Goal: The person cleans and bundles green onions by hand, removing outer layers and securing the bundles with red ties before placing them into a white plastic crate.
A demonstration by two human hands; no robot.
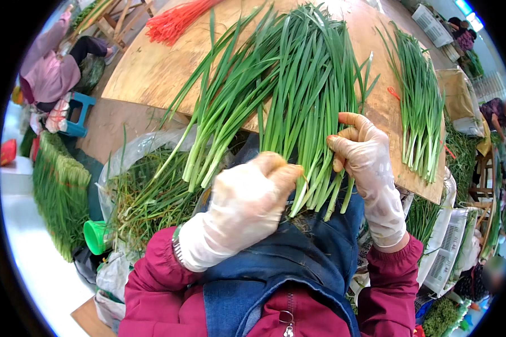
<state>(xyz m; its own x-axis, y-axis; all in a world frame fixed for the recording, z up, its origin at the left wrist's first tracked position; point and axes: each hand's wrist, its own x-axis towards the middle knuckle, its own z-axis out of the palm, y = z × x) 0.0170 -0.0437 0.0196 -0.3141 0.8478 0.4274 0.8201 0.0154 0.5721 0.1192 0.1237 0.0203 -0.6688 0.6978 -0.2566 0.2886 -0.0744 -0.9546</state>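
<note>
A large heap of garlic chives (309, 78) lies on the wooden board, its pale cut ends pointing toward me and hanging past the near edge. My left hand (247, 196), in a thin whitish glove, is closed in a pinch beside these ends. A thin yellowish strand shows at its fingertips, but what they hold is unclear. My right hand (368, 160), gloved alike, is at the heap's right side, with thumb and curled fingers closed on the outer stalks. Farther right lies a separate bunch of garlic chives (421, 106) with red ties near it.
Red ties (177, 22) lie at the far side of the wooden board (146, 73). Below its left edge, a clear plastic bag (109, 174) holds loose trimmings (152, 196). A green cup (95, 237), stacked chives (59, 191) and a blue stool (80, 115) stand left. Other people sit nearby.
</note>
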